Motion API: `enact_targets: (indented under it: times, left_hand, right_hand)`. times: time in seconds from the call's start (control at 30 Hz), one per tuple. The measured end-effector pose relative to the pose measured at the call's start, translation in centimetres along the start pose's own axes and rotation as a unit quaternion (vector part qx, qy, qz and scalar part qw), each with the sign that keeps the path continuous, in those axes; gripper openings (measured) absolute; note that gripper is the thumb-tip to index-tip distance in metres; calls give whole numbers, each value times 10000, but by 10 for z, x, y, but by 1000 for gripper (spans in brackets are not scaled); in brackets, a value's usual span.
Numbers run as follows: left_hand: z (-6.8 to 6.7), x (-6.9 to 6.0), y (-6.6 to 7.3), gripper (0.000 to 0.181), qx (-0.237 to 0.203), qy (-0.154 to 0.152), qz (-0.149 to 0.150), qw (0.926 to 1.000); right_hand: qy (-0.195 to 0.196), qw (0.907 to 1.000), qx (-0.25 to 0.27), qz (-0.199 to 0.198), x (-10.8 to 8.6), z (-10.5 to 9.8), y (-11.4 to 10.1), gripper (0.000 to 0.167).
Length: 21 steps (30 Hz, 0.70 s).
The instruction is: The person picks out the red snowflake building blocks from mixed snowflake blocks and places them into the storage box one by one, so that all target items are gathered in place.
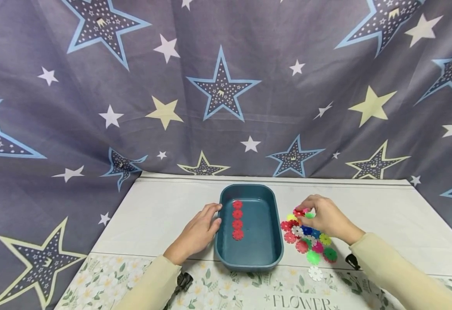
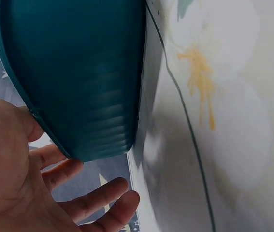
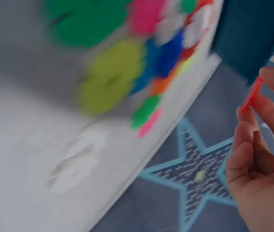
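A dark teal tray (image 1: 260,232) holds a column of several red flower-shaped discs (image 1: 237,224) along its left side. My left hand (image 1: 199,231) rests against the tray's left rim, touching it with thumb and fingertips; in the left wrist view the outer fingers (image 2: 95,199) extend away from it. Above a loose pile of coloured flower discs (image 1: 306,230), my right hand (image 1: 328,217) pinches a red flower disc (image 3: 252,94) between thumb and fingers. The pile includes red, green, blue, yellow, white and pink discs.
The tray and pile share a white table surface (image 1: 164,206) with a flower-printed front strip (image 1: 106,275). A single white disc (image 1: 315,273) lies at the pile's near end. Behind the table hangs a grey curtain (image 1: 195,142) printed with stars.
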<state>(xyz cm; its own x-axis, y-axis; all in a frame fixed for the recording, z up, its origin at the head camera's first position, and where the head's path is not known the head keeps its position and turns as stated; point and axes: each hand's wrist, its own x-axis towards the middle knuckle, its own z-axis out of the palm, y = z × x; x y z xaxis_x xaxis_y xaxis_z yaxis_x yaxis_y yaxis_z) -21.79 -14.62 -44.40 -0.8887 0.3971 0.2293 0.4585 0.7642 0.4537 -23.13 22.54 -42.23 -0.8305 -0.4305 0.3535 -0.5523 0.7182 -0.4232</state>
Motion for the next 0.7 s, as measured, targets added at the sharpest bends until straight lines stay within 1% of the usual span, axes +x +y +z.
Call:
enact_targets:
  times: [0.1,0.23,0.3,0.4,0.5,0.6,0.7]
  left_hand:
    - [0,0,0,40,11,8,3,10000]
    - [0,0,0,40,14,-3,-13,10000]
    - [1,0,0,40,17,-4,-24,10000]
    - [1,0,-1,40,29,-6,-33,10000]
    - [1,0,-1,40,34,-5,-32,10000]
    - [0,0,0,40,3,-22,-43,10000]
    - [0,0,0,40,-10,-31,-37,10000]
  right_hand:
    - [7,9996,54,-268,7,0,-15,21]
    - [-49,9989,116,-453,14,1,-33,22]
    - [-79,9981,121,-607,17,3,-41,21]
    - [-97,9950,206,-968,22,9,-52,20]
    - [-170,9893,273,-1425,25,20,-63,18]
    - [-502,9825,348,-1758,28,33,-76,17]
    - [-1047,9769,360,-1829,31,45,-88,19]
